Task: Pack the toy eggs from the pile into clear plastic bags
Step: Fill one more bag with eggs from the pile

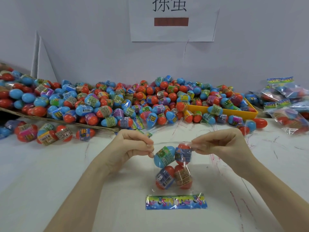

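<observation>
Two hands meet in the middle of the frame, a little below the center. The left hand pinches the left end of the open top of a clear plastic bag. The right hand pinches the right end of the same edge. The hands are apart, and the thin top edge of the bag runs between them.

The bag lies on the white tabletop with its top pointing away from the person. Four toy eggs sit inside it. A blue egg is at the upper left of the bag, touching a red egg on its right. Two more red eggs lie side by side just below them. Each egg has a printed wrap around its middle. A bright colored header strip runs across the bottom end of the bag, nearest the person.

A big pile of toy eggs, blue ones and red ones, stretches across the back of the tabletop along the wall. Some of them sit in a yellow tray at the right. Packed bags are heaped at the far right. A few loose eggs lie at the left. A white paper sign with black writing hangs on the wall at the top.
</observation>
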